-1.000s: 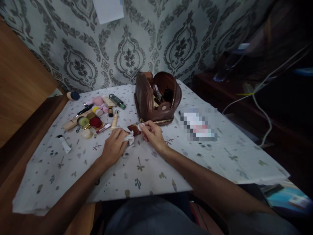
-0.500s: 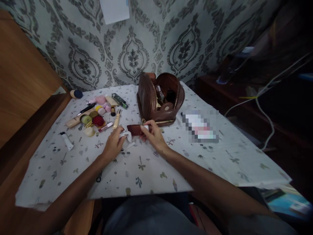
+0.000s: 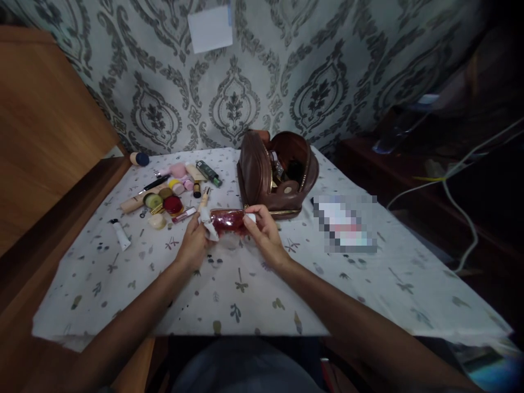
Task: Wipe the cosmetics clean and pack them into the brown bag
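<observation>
Loose cosmetics lie left of the bag; just in front of it, left hand pinches a tissue at the left end of the red bottle, right hand pinches the white cap. Wiping looks under way, not finished; bag unzipped, small items inside, too dim to identify.

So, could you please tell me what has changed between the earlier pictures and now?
The bottle seems turned: it looked dark brown, and now a shiny red side shows. The tissue in the left hand has come up at the bottle's left end. Neither hand let go; the right hand stays at the white cap. The bag and cosmetics stay put; only the view shifted.
</observation>
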The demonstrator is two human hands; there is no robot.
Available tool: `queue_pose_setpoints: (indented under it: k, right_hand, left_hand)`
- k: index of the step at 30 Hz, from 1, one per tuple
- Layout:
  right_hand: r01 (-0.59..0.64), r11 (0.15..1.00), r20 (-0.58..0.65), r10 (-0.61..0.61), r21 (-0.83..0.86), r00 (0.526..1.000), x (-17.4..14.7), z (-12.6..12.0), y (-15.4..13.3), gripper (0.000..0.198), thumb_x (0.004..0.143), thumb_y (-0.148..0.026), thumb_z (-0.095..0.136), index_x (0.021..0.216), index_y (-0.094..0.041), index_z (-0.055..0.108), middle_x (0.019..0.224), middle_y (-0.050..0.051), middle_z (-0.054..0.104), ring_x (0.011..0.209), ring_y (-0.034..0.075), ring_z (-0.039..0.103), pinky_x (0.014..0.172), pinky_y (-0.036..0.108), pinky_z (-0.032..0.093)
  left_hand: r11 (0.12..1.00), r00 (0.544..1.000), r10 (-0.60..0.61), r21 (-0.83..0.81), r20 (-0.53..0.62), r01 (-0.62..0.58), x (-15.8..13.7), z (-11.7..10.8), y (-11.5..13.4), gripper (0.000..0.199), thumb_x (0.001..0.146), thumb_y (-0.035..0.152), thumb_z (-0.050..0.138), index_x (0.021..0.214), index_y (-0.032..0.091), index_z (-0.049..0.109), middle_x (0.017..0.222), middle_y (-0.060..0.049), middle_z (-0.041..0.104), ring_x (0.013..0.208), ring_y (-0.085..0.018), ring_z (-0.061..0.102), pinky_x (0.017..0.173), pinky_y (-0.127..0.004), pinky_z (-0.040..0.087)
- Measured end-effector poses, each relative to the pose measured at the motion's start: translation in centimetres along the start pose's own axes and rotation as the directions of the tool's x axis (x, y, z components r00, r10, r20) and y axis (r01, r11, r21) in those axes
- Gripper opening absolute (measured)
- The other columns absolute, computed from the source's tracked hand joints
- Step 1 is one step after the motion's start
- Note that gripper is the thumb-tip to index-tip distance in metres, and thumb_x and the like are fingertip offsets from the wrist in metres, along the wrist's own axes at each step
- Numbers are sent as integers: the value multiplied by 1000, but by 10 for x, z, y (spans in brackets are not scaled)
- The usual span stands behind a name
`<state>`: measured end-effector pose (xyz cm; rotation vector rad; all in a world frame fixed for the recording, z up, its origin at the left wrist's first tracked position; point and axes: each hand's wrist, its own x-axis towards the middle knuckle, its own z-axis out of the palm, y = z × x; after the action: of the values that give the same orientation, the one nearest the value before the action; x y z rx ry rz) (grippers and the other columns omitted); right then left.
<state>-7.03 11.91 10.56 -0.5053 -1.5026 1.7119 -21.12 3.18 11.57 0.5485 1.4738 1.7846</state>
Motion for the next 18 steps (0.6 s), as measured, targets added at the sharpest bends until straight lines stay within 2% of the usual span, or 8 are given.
queue_pose_setpoints:
  k: [4,9,11,14,16,18]
  right_hand:
    - [114,980,-17,-119,-166,993,-4,0,1,27,91,-48,57,103,-25,47,81,-1,55,65,15,56,63,30,47]
    - [187,936,-18,-202,-298,979,-9,-2,5,26,93,-41,56,110,-25,47,92,2,60,74,17,58,67,31,48]
    - [185,934,-23,-201,-307,979,-9,-2,5,27,92,-41,58,111,-25,48,95,3,61,77,18,59,69,31,48]
    - [164,947,15,-166,-277,986,-8,-2,2,27,91,-42,59,108,-24,49,89,2,60,70,16,58,65,30,48]
    - [137,964,61,-127,-230,990,-8,-2,0,27,90,-44,60,105,-24,51,86,1,59,64,15,56,61,30,47]
    - [95,983,109,-78,-158,991,-7,-1,-1,29,89,-47,61,104,-24,52,82,0,60,61,15,57,58,29,47]
  left_hand:
    - [982,982,-184,-46,35,186,-6,2,5,17,77,26,63,91,18,59,72,-1,67,56,-12,63,52,-22,53]
    - [961,963,-263,-76,52,266,-10,1,8,16,81,30,61,88,15,63,70,-4,68,56,-15,65,52,-26,56]
    - [968,971,-234,-80,56,238,-10,1,8,18,80,31,64,91,16,64,75,-4,70,61,-15,66,53,-25,56]
    - [989,992,-123,-85,19,124,-8,-1,6,22,77,34,68,90,16,63,78,-2,68,64,-14,64,52,-22,54]
    - [998,999,-25,-61,-35,23,-6,-4,5,25,78,39,67,89,18,60,75,1,64,58,-11,59,48,-20,50]
    - [996,994,81,37,-69,-79,-4,-9,5,27,81,45,64,89,20,57,70,5,57,51,-9,51,45,-18,46]
